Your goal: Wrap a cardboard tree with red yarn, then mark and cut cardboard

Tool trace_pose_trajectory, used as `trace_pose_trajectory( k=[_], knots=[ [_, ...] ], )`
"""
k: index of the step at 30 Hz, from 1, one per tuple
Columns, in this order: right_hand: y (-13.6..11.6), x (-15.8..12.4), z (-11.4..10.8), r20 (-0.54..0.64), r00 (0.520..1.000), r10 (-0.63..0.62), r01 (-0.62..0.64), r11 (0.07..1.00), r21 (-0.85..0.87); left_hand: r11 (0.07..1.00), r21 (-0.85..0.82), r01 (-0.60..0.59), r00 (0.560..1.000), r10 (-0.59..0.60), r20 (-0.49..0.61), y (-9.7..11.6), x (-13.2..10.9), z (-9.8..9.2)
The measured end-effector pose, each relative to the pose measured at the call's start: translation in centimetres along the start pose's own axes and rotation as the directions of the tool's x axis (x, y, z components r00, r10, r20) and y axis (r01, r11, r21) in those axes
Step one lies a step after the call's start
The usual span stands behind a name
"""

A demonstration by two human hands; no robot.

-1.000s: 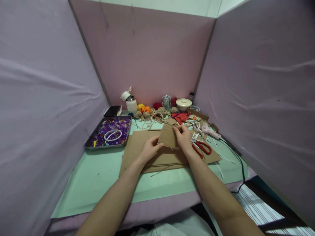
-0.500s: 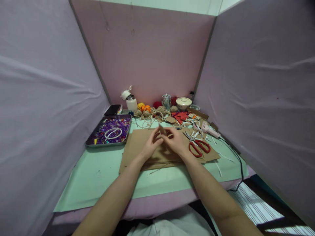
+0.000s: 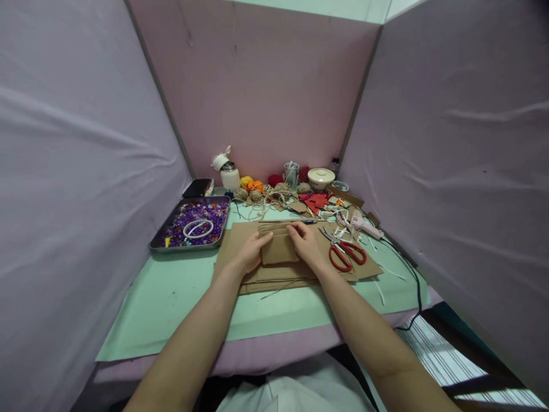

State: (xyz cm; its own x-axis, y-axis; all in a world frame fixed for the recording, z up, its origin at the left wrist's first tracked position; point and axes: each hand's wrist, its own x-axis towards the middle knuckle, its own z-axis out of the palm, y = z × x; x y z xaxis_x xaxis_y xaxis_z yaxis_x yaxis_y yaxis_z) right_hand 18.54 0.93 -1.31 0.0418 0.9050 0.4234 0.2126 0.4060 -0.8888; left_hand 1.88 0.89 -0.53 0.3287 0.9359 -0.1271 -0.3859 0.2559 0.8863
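A small brown cardboard piece (image 3: 279, 247) with creases across its upper part is held between both hands, its flat side facing me. My left hand (image 3: 253, 252) grips its left edge, thumb on the front. At the upper right corner, my right hand (image 3: 303, 239) pinches it with thumb and fingers. Beneath lie larger cardboard sheets (image 3: 240, 234), stacked on the green mat. Red-handled scissors (image 3: 343, 253) rest on the cardboard just right of my right hand, blades pointing away. Behind the small piece lies a dark pen (image 3: 309, 222).
A tray of purple beads (image 3: 155, 243) with a white ring (image 3: 198, 229) stands at left. Along the back are a white jar (image 3: 230, 178), yarn balls (image 3: 255, 186) and a lidded bowl (image 3: 321, 178). A glue gun (image 3: 364, 225) trails a black cord (image 3: 412, 272) at right.
The small cardboard piece was edge-on between close fingertips; now it is turned flat toward me. My hands have moved apart to its left and right sides.
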Motion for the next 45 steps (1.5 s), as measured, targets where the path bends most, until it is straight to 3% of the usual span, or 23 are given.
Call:
trace_pose_trajectory(
  k=[16,23,25,28,31,34,45],
  knots=[
    [-0.5,-0.2,0.4,0.032,0.995,0.097,-0.100,0.989,0.112,0.997,0.044,-0.069,0.990,0.074,-0.124,-0.5,0.5,0.0],
    [-0.2,-0.5,1.0,0.160,0.968,0.193,-0.229,0.943,0.242,0.960,-0.065,-0.273,0.937,0.250,-0.244,-0.3,1.7,-0.8],
    [0.2,-0.5,1.3,0.149,0.967,0.208,-0.243,0.927,0.286,0.957,-0.134,-0.259,0.950,0.227,-0.215,0.0,1.8,-1.0],
    [1.0,0.0,1.3,0.037,0.973,0.228,-0.226,0.904,0.364,0.971,-0.175,-0.163,0.984,0.147,-0.101,0.4,1.4,-1.1],
    [1.6,0.7,0.5,-0.072,0.966,0.248,-0.194,0.882,0.429,0.992,-0.080,-0.098,0.995,0.097,-0.014,0.5,0.6,-0.9],
    [1.8,1.2,-0.5,-0.103,0.958,0.266,-0.191,0.866,0.463,1.000,0.002,-0.020,0.999,0.020,0.051,0.4,0.0,-0.5],
    [1.4,0.8,-0.7,-0.069,0.971,0.230,-0.187,0.905,0.382,0.995,0.062,-0.077,0.997,0.078,-0.003,0.2,0.4,-0.5]
  ],
)
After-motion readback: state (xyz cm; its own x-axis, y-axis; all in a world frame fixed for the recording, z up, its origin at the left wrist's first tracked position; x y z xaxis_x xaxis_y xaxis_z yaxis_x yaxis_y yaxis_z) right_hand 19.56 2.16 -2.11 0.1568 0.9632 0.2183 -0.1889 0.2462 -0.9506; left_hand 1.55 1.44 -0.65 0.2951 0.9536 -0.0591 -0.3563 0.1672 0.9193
